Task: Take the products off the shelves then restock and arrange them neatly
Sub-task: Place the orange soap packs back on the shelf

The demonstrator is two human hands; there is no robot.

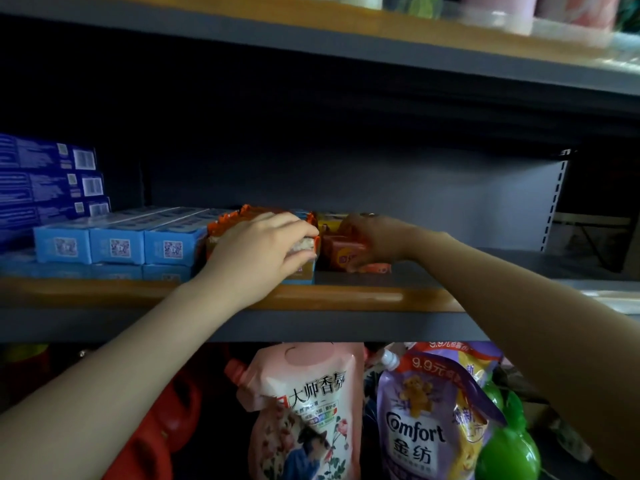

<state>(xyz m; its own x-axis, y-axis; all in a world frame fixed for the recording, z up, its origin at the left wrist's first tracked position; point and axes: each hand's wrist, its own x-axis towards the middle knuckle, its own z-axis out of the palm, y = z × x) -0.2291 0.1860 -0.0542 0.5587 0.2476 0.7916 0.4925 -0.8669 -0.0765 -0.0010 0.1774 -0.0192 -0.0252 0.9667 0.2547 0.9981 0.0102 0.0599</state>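
Left hand: my left hand curls over the top of the orange-topped boxes at 12 o'clock
Right hand: my right hand grips the orange packets just beside, at 1 o'clock
Shelf: wood-edged shelf, dim dark back panel
At 9 o'clock: light blue boxes
At 6 o'clock, below: pink pouch, purple pouch

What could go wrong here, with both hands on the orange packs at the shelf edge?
1. The left hand grips the orange packs close to the shelf lip; a pull could tip some over the edge.
2. The right hand holds small orange boxes in dim light, so misalignment may go unnoticed.
3. The adjacent light blue boxes could get nudged.
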